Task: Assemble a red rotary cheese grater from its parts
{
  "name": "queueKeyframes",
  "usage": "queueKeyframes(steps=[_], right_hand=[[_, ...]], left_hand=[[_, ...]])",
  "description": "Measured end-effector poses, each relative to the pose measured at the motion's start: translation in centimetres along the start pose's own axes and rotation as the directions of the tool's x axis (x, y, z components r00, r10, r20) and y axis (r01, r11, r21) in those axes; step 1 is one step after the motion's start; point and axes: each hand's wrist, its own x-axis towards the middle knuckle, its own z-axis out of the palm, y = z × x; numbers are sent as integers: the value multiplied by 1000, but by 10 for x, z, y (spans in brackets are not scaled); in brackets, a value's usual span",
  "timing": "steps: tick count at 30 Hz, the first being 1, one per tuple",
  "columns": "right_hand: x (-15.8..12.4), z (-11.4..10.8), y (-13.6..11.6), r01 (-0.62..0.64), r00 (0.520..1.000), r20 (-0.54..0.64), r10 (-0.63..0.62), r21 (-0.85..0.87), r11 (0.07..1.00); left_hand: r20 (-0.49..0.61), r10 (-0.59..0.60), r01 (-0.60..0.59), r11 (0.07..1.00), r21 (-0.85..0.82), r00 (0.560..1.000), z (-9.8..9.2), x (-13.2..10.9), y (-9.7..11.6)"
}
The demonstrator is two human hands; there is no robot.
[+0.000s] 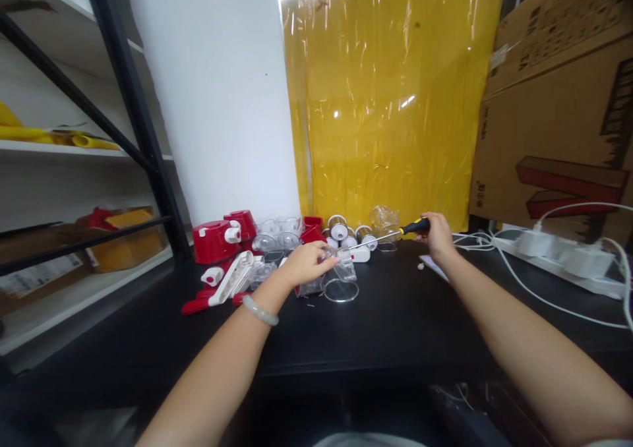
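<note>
My left hand (pixel 310 262) is closed on a clear plastic part (pixel 341 282) with a round open rim, held low over the black tabletop. In my right hand (pixel 436 235) is a screwdriver (pixel 414 227) with a black and yellow handle. Its long shaft points left, and the tip reaches the clear part close to my left fingers. Exactly where the tip sits is too small to tell. Behind the hands lie several white and metal drums (pixel 338 227) and a clear cup-like part (pixel 384 220). Two small screw-like bits (pixel 310 304) lie in front of the clear part.
Left on the black table (pixel 386 335) are red housings (pixel 215 241), white and red handles (pixel 232 281) and clear parts (pixel 277 235). At right are a power strip (pixel 568 259) with white cables and a large cardboard box (pixel 558 117). A yellow plastic curtain (pixel 386 104) hangs behind.
</note>
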Motion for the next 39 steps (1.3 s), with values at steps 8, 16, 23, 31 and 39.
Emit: queueKeyframes(steps=[8, 16, 23, 31, 39], right_hand=[[4, -3, 5, -4, 999, 34, 3, 42, 999], [7, -4, 8, 1, 999, 50, -2, 34, 999], [4, -4, 7, 1, 999, 39, -2, 32, 999], [5, -3, 7, -4, 999, 32, 3, 31, 1000], [6, -1, 7, -4, 1000, 3, 4, -4, 1000]], left_hand=[[7, -13, 13, 1000, 4, 1000, 0, 0, 0], [3, -11, 11, 1000, -1, 1000, 0, 0, 0], [3, -7, 7, 1000, 2, 1000, 1, 0, -2], [7, -5, 5, 1000, 4, 1000, 0, 0, 0], [1, -11, 11, 1000, -1, 1000, -1, 0, 1]])
